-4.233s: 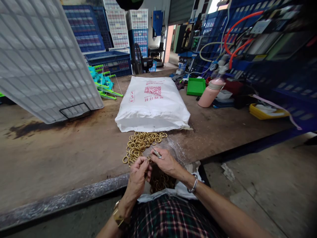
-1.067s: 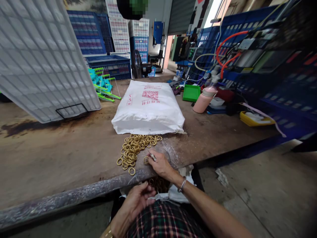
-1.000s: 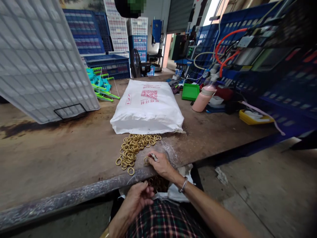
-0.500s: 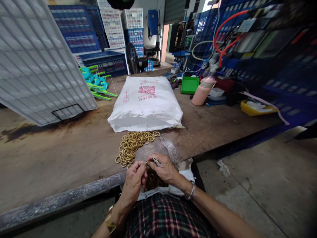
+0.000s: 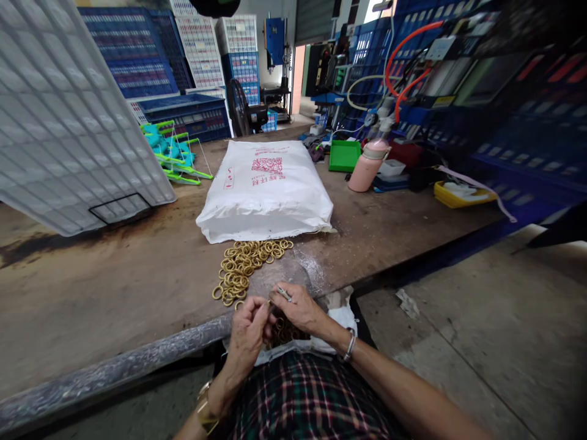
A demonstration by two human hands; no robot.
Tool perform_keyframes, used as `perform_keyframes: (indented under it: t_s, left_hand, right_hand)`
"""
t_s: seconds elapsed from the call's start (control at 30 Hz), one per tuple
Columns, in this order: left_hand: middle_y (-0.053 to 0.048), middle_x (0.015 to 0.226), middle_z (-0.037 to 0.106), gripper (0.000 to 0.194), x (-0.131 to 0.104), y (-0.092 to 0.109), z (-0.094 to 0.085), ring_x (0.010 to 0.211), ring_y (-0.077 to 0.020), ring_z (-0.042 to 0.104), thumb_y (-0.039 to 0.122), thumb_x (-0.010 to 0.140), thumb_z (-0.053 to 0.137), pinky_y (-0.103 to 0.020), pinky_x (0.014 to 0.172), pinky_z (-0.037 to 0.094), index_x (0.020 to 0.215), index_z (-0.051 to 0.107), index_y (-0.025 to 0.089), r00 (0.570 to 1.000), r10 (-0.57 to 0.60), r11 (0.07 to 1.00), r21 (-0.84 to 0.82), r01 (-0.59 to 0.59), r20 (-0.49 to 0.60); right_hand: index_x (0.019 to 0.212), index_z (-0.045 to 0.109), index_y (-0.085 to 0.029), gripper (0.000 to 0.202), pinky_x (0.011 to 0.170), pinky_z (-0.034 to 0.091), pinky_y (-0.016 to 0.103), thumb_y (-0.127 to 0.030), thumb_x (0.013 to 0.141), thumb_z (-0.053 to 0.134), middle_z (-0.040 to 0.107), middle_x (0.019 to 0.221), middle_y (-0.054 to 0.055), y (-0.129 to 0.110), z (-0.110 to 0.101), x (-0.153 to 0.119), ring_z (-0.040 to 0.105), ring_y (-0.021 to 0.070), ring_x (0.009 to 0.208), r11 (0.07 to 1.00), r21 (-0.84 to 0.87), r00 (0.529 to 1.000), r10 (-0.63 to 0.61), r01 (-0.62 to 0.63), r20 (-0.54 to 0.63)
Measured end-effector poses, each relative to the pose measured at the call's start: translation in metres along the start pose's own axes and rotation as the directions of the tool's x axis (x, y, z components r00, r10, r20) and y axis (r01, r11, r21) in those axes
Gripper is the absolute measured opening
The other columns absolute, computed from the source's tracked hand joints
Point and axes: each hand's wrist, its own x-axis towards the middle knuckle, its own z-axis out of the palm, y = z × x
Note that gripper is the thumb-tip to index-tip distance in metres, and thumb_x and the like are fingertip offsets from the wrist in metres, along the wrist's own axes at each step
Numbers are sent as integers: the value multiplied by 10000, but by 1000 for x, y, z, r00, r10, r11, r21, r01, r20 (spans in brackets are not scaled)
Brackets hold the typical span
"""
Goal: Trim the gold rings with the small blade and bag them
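Observation:
My left hand (image 5: 248,327) pinches a small brass-coloured ring, mostly hidden by the fingertips, above my lap. Against it, my right hand (image 5: 297,307) is closed around a small metal tool (image 5: 285,294), which points up and left between thumb and forefinger. Below both hands, more rings (image 5: 285,330) lie in a white bag opening (image 5: 312,346) on my lap. A pile of brass rings (image 5: 239,264) rests on the wooden table, just beyond my left hand.
A white printed sack (image 5: 267,195) lies behind the pile. On the left leans a big white crate (image 5: 87,122) near green and teal frames (image 5: 177,153). To the right stand a green tray (image 5: 344,156), a pink bottle (image 5: 367,166) and a yellow tray (image 5: 458,195).
The view has shifted slightly. My right hand has turned a little, and its metal tool now shows at a different angle beside my left fingertips.

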Motion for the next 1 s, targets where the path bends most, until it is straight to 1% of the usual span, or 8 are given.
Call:
perform_keyframes:
  t_s: [0.13,0.2,0.3,0.4,0.57,0.77,0.9,1.0]
  left_hand:
    - [9,657,596,287,-2,-4,-3,431,-58,444,449,776,560,-168,383,346,751,503,169,992,-70,984,-154,85,101]
    - [20,645,577,281,-2,-5,-3,430,-52,434,437,772,575,-166,390,351,738,498,169,993,-57,980,-185,75,101]
    - [38,607,542,279,-1,-6,-4,421,-47,414,431,771,582,-163,390,353,724,496,170,997,-31,980,-194,44,72]
    - [45,595,521,267,1,-8,-6,433,-51,415,421,783,571,-167,398,364,726,499,170,998,-7,982,-190,19,63]
    - [45,605,515,260,2,-11,-8,445,-53,425,414,788,565,-171,406,374,733,506,167,997,23,983,-186,-9,75]
    - [47,585,512,281,4,-14,-9,438,-57,428,430,773,577,-175,405,374,712,498,167,997,10,983,-183,4,73]
    - [59,524,476,293,0,-11,-10,404,-52,401,431,781,569,-172,396,356,680,480,171,996,-10,975,-222,30,89]
    - [44,545,505,269,-16,-4,-10,416,-58,442,405,801,558,-184,423,383,694,499,165,981,-17,974,-217,60,196]
  right_hand:
    - [618,460,-173,252,533,323,204,-278,839,404,432,553,-45,-1,2,1,391,90,534,1000,24,1000,17,-17,-3]
    - [650,486,-170,243,550,337,206,-268,849,387,466,567,-37,3,3,1,413,92,536,1000,0,999,26,-26,-35]
    - [684,500,-172,209,551,330,205,-237,850,389,485,577,-29,10,5,-1,417,95,536,991,-134,998,-16,9,-54]
    - [700,501,-177,163,550,311,202,-168,828,402,506,604,-23,16,7,-4,423,96,547,959,-265,995,-95,102,39]
    - [732,525,-173,132,570,287,215,-81,743,432,548,652,-5,20,9,-6,439,107,579,888,-428,984,-120,167,134]
    - [789,547,-160,154,571,276,227,-80,711,441,590,687,16,22,12,-5,458,114,587,831,-531,979,-70,164,192]
    - [880,557,-146,177,555,266,242,-118,748,442,625,719,49,20,13,-1,506,133,600,762,-637,981,9,118,192]
    - [926,560,-137,197,540,260,249,-130,801,408,640,729,71,16,9,8,536,143,600,696,-718,987,90,32,132]
